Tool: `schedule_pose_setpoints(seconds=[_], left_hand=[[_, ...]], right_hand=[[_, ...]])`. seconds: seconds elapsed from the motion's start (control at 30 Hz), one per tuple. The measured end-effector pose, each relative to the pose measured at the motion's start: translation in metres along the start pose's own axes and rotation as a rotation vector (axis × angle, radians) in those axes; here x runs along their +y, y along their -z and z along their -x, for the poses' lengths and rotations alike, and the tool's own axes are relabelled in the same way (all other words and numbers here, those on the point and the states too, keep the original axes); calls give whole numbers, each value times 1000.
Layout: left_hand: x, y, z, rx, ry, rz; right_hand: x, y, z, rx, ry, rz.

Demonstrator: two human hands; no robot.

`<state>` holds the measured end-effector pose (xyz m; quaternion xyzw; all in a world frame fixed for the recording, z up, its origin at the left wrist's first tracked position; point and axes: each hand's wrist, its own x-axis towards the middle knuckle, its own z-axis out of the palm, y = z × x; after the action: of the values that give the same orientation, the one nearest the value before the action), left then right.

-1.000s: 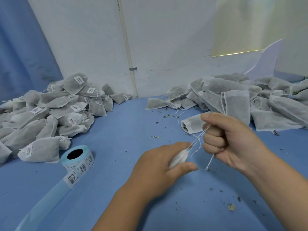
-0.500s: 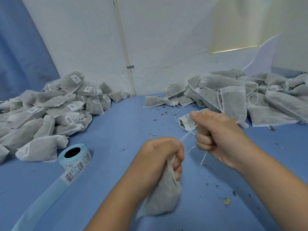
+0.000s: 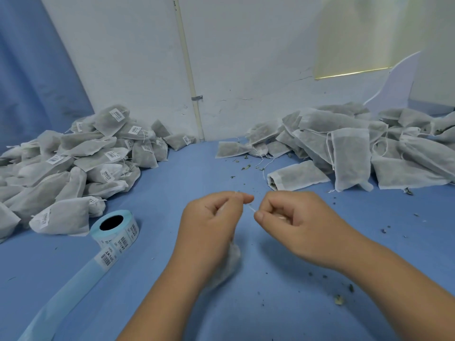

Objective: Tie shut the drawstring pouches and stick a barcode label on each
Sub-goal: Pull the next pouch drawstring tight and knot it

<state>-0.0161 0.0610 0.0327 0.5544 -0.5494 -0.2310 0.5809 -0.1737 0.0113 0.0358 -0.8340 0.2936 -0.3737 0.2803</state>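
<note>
Fingers (image 3: 242, 198) of the left hand (image 3: 209, 230) are curled, thumb and forefinger pinching a thin white drawstring (image 3: 251, 208); those of the right hand (image 3: 298, 225) are curled too, the thumb tip nipping the same string just beside them, a short length stretched between the two pinches; both hands sit above the blue table (image 3: 246, 311). Well off to the left of the fingers lies the heap of labelled pouches (image 3: 86, 163); well beyond them to the right, the heap of unlabelled pouches (image 3: 357, 148); the pouch in hand (image 3: 232, 262) hangs beneath the left fingers, blurred and mostly hidden behind the palm; the label roll (image 3: 115, 230) stands left of the left fingers, its backing strip (image 3: 61, 299) trailing toward the person; leaf crumbs (image 3: 341, 300) dot the table right of the right wrist.
</note>
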Motion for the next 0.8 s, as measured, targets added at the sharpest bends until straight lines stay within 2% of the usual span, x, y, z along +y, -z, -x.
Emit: schedule_pose_setpoints(seconds=[0.13, 0.3, 0.4, 0.6, 0.8], left_hand=[[-4, -2, 5, -117, -117, -271], [-4, -2, 8, -318, -114, -342], [3, -5, 9, -375, -22, -217], [10, -1, 6, -489, 291, 263], [6, -5, 2, -394, 566, 465]], right_hand=[[-4, 5, 1, 7, 2, -97], [1, 10, -1, 71, -34, -218], [7, 9, -3, 81, -39, -216], [12, 0, -5, 92, -127, -182], [19, -3, -4, 59, -160, 4]])
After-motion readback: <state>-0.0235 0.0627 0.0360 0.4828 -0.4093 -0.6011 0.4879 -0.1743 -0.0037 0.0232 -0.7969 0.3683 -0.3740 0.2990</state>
